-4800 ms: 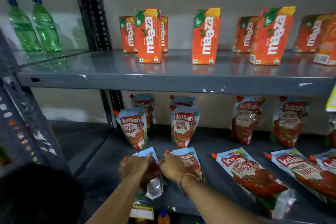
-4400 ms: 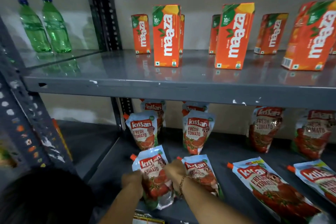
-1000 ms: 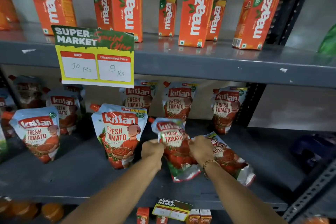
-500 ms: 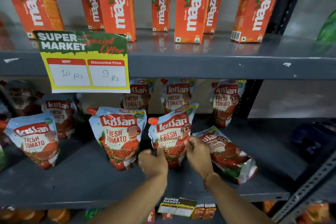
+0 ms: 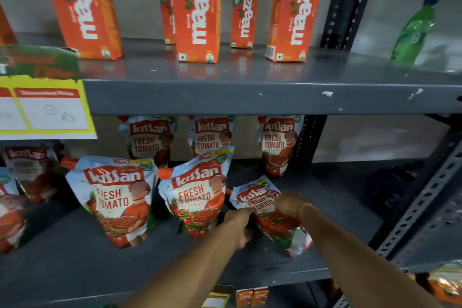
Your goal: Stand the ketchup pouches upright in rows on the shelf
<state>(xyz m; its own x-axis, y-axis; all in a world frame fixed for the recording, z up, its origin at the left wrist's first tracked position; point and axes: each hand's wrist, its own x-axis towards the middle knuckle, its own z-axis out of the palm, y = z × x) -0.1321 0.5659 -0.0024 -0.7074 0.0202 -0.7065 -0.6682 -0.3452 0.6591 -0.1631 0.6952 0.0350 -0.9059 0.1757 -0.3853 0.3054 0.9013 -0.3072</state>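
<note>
Red and white Kissan ketchup pouches fill the lower grey shelf [image 5: 337,207]. Three stand at the back, the rightmost one [image 5: 277,145] by the upright. In the front row two stand upright: one [image 5: 115,197] on the left and another [image 5: 197,192] beside it. A last pouch [image 5: 267,215] lies tilted back at the right end of the front row. My left hand [image 5: 237,222] grips its left edge and my right hand [image 5: 287,202] holds its upper right edge. More pouches [image 5: 27,172] stand at the far left, blurred.
Orange Maaza juice cartons [image 5: 197,10] stand on the upper shelf [image 5: 250,97], with a green bottle [image 5: 412,32] to the right. A yellow price tag [image 5: 47,107] hangs from the shelf edge. A perforated black upright [image 5: 425,202] frames the right side. Small boxes [image 5: 250,296] sit below.
Both hands have let go of the second front pouch, which stands upright, and have moved right onto the lying pouch. The camera has shifted right and closer.
</note>
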